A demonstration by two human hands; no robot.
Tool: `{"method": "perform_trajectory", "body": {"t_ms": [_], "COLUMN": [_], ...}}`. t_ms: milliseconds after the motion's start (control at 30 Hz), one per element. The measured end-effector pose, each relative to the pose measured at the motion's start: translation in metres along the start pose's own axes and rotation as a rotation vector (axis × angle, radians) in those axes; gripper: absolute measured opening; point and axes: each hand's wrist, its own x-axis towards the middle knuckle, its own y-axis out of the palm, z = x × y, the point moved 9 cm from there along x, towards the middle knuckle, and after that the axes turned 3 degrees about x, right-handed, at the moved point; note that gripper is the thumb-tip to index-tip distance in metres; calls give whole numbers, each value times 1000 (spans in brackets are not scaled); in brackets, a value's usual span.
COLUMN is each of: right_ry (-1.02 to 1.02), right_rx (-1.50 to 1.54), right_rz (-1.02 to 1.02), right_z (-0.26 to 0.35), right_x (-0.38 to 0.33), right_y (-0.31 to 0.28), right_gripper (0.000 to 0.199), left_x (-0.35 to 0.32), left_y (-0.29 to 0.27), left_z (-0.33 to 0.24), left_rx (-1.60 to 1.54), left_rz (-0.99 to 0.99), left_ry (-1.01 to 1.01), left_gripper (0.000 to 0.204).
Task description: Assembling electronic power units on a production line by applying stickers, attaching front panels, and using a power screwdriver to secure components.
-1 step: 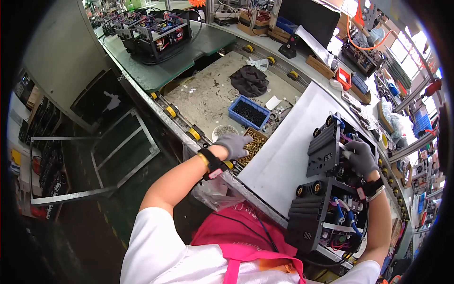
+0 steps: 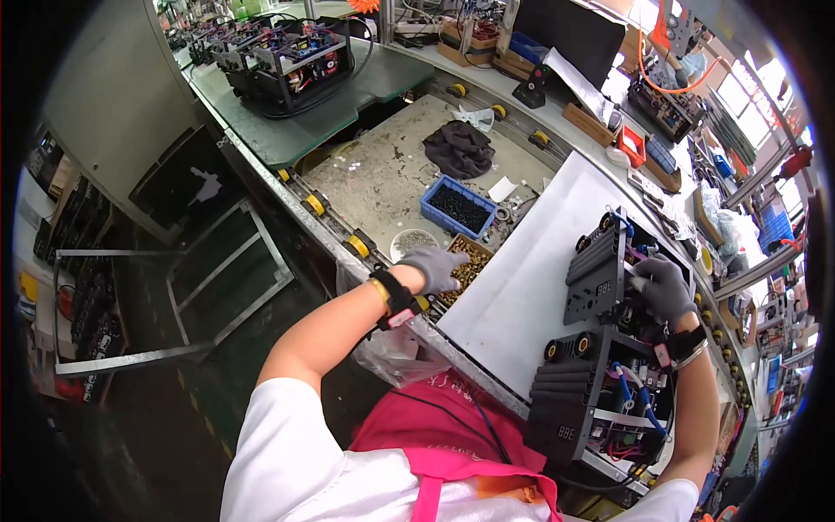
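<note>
My left hand [image 2: 430, 267], in a grey glove, reaches over a small box of brass-coloured metal fittings [image 2: 472, 265]. Its fingers are apart at the box's near side, and no piece shows between them. My right hand [image 2: 665, 290], also gloved, bends its fingers into the open side of the farther black device [image 2: 596, 278]. What those fingers grip is hidden. Nearer to me stands a second black device [image 2: 561, 396], with blue and white cables in its open side. Both devices have brass-ringed round sockets and a small display panel.
A blue bin of small black parts [image 2: 457, 207] and a white tub of small pieces [image 2: 412, 242] adjoin the brass fittings. A dark cloth [image 2: 458, 148] lies farther back. White sheeting [image 2: 513, 296] covers the bench under the devices. More open devices [image 2: 287, 65] stand far left.
My left hand has shifted very slightly to the right over the box of fittings. My right hand and both devices look the same.
</note>
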Motion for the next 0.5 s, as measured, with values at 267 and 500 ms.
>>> {"method": "perform_trajectory", "body": {"t_ms": [267,500], "right_ry": [-134,-48], "right_rx": [-37,-48], "right_rz": [-107,-321], "right_z": [60,65], "right_x": [-97,-219], "right_y": [-17,-13], "right_gripper": [32,26], "left_x": [35,46], "left_y": [25,28], "left_z": [-13,-11], "left_rx": [207,202], "left_rz": [207,211], "left_ry": [-4,53], "left_gripper": [63,48]}}
